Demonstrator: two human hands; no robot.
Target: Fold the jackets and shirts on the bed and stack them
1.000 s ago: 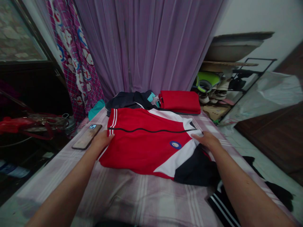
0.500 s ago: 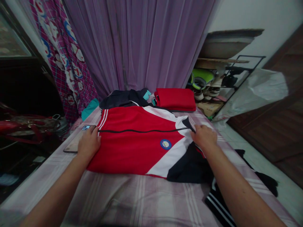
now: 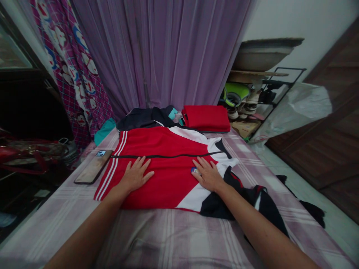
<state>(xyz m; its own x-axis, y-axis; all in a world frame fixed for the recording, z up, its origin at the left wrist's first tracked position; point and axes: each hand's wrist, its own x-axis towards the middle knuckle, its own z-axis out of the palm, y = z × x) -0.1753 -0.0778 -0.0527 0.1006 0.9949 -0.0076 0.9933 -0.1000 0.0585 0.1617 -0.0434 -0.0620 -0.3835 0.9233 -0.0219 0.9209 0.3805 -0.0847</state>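
A red, white and black zip jacket [image 3: 162,183] lies spread on its side across the bed, its striped hem at the left and its collar at the right. My left hand [image 3: 136,175] rests flat on the red front near the hem, fingers spread. Over the round blue badge, my right hand [image 3: 208,175] also lies flat with fingers apart, partly hiding it. One dark sleeve [image 3: 270,209] trails toward the right, partly behind my right forearm. A phone [image 3: 94,168] lies beside the hem, face down.
Behind the jacket sit a folded red garment [image 3: 206,118] and a dark garment [image 3: 140,118]. Purple curtains [image 3: 162,56] hang at the back. A shoe rack [image 3: 276,108] with a plastic bag [image 3: 300,108] stands right of the bed [image 3: 174,243].
Both hands have let go of the hem and collar and moved inward onto the jacket's front. The hem stripes now show in full, and the dark sleeve lies differently.
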